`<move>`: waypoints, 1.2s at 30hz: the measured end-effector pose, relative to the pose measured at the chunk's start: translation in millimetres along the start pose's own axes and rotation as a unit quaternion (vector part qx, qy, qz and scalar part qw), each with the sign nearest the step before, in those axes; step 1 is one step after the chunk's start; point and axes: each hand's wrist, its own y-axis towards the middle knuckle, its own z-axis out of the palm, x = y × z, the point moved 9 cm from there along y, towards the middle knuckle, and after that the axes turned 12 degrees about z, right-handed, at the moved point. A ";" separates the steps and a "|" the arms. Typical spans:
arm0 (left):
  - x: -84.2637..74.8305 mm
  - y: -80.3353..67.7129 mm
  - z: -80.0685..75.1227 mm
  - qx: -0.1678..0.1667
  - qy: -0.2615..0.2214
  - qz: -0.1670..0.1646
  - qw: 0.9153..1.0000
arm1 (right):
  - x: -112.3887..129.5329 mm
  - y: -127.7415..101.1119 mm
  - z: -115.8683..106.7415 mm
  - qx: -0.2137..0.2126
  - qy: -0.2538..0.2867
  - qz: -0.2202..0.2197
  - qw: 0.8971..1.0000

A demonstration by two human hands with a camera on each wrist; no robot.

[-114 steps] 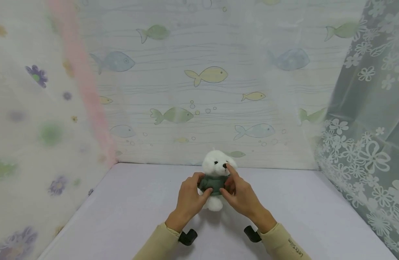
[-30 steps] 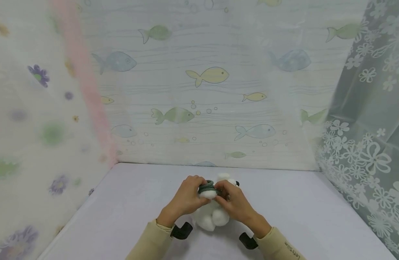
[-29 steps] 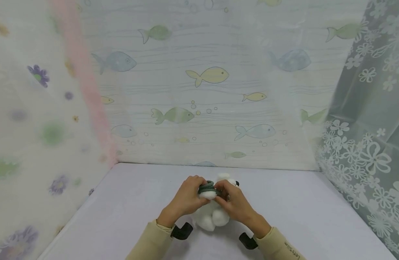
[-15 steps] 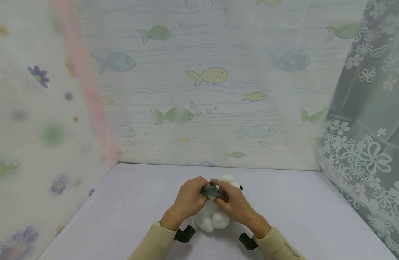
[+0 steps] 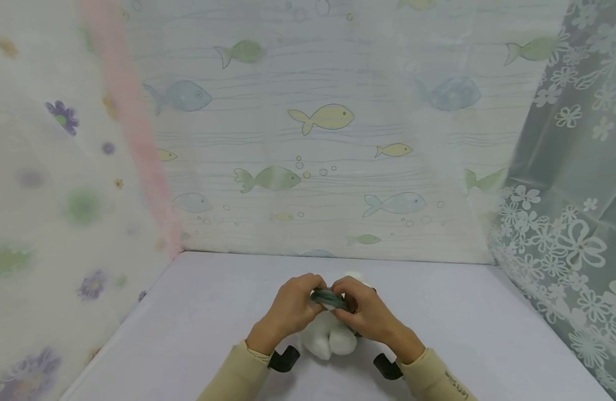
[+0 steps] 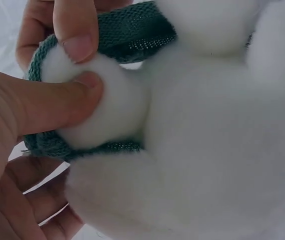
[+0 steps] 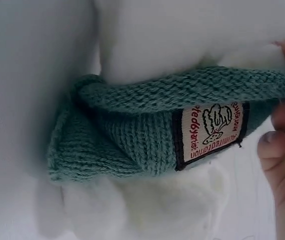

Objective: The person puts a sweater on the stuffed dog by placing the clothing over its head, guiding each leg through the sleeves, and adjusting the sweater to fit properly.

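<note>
At the lower centre of the frame, a person is handling a white plush toy (image 5: 322, 341) on the pale worktop (image 5: 203, 323), and its green knit garment (image 5: 330, 299) is stretching between the two hands. The left hand (image 5: 290, 306) is pinching the garment's left end, its thumb pressing a rounded white limb (image 6: 125, 100) that the knit is encircling. The right hand (image 5: 372, 312) is gripping the other end with curled fingers. Nearly four seconds ago the toy was sitting upright, face showing, the garment around its body; now it is tilting back, its legs pointing toward the bottom of the frame, its head mostly hiding behind the right hand. In the right wrist view, a printed label (image 7: 210, 130) is showing at centre right. A fish-patterned curtain (image 5: 318, 67) is hanging behind.
</note>
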 end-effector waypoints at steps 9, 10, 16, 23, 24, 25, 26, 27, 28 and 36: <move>-5.7 1.1 0.2 -0.025 0.011 0.028 0.999 | -14.3 -5.5 4.9 -0.023 -0.059 -0.061 0.996; -5.8 0.9 1.0 -0.029 0.009 0.030 0.999 | -14.2 -5.8 4.6 -0.029 -0.071 -0.065 0.995; -9.0 0.2 6.4 -0.044 -0.001 0.053 0.998 | -7.2 -8.6 3.2 -0.072 -0.155 -0.115 0.979; -5.4 0.8 7.0 -0.046 -0.045 0.074 0.995 | -6.8 -8.5 -4.0 -0.096 -0.182 -0.121 0.971; -4.1 0.6 7.5 -0.041 -0.047 0.075 0.995 | -7.2 -8.2 -4.1 -0.095 -0.185 -0.119 0.971; -2.7 0.2 8.0 -0.036 -0.045 0.075 0.995 | -7.7 -8.0 -3.9 -0.093 -0.188 -0.116 0.971; -1.8 -0.1 8.3 -0.032 -0.041 0.077 0.996 | -8.4 -8.0 -3.1 -0.089 -0.192 -0.115 0.971; -0.7 -0.7 8.6 -0.029 -0.036 0.077 0.996 | -9.0 -8.0 -2.3 -0.086 -0.197 -0.113 0.970; -0.1 -1.3 8.5 -0.029 -0.030 0.078 0.996 | -9.6 -7.9 -1.4 -0.083 -0.201 -0.111 0.970; -3.0 -5.2 3.4 -0.065 0.096 0.095 0.989 | -8.8 -9.1 2.2 -0.088 -0.234 -0.115 0.961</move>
